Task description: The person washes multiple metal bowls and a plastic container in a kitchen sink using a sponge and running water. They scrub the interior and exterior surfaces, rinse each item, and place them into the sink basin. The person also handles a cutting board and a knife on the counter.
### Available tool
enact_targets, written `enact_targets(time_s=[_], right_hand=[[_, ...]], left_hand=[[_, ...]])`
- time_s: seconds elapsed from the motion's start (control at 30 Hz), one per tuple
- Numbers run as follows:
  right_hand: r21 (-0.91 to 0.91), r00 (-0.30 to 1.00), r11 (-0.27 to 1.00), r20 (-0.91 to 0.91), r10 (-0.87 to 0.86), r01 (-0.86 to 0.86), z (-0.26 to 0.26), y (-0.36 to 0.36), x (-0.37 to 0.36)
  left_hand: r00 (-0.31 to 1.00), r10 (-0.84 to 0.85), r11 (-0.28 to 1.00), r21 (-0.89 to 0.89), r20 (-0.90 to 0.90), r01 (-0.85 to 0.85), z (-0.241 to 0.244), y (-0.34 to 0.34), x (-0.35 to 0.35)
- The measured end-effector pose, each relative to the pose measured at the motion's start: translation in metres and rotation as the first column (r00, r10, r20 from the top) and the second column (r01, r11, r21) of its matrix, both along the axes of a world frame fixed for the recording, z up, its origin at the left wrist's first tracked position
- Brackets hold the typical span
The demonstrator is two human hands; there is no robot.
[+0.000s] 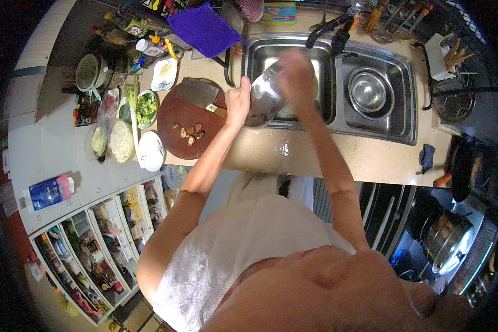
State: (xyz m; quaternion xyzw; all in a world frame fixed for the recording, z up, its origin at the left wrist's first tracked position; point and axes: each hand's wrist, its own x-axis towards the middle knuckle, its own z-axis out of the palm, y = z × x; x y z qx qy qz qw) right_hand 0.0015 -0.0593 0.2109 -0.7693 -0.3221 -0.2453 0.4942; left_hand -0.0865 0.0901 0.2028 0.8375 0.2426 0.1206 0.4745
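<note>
My left hand (238, 99) grips the near left rim of a shiny metal bowl (263, 96), thumb up. The bowl is tipped on its side over the left basin (327, 103) of a steel double sink. My right hand (294, 76) is motion-blurred at the bowl's right side, so its fingers do not show clearly. Something pale green (315, 86) shows partly behind the bowl in the basin. Left of my left hand, a round wooden cutting board (170, 108) carries a cleaver (198, 93) and several brown mushroom pieces (191, 132).
The black faucet (328, 30) arches over the sink's back edge. A metal bowl (369, 93) sits in the right basin. Left of the board are a bowl of chopped greens (146, 108), a white plate (150, 151) and a cauliflower (121, 141). Water drops (282, 148) wet the counter's front.
</note>
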Motion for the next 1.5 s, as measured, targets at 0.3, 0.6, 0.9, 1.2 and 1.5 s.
enact_targets(time_s=[0.3,0.6,0.9,1.2,1.5], right_hand=[[0.017,0.985,0.986,-0.051,-0.164,0.165,-0.001,-0.008,-0.017],[0.035,0.949,0.993,-0.299,-0.098,0.113,-0.018,-0.007,-0.001],[0.025,0.959,0.960,-0.047,-0.279,0.280,-0.027,-0.007,0.011],[-0.150,0.997,0.986,-0.006,-0.080,0.078,-0.013,0.002,-0.020],[0.022,0.994,0.996,-0.058,-0.090,0.091,-0.014,-0.003,-0.014]], left_hand=[[0.995,0.081,0.951,-0.302,0.060,-0.059,-0.001,-0.018,-0.004],[0.992,0.100,0.957,-0.280,0.071,-0.076,-0.016,-0.013,-0.015],[0.994,0.080,0.982,-0.179,0.080,-0.064,-0.013,-0.019,-0.023],[0.990,0.118,0.992,-0.054,0.084,-0.113,-0.003,-0.021,-0.029],[0.998,0.054,0.967,-0.250,0.036,-0.043,-0.016,-0.006,-0.042]])
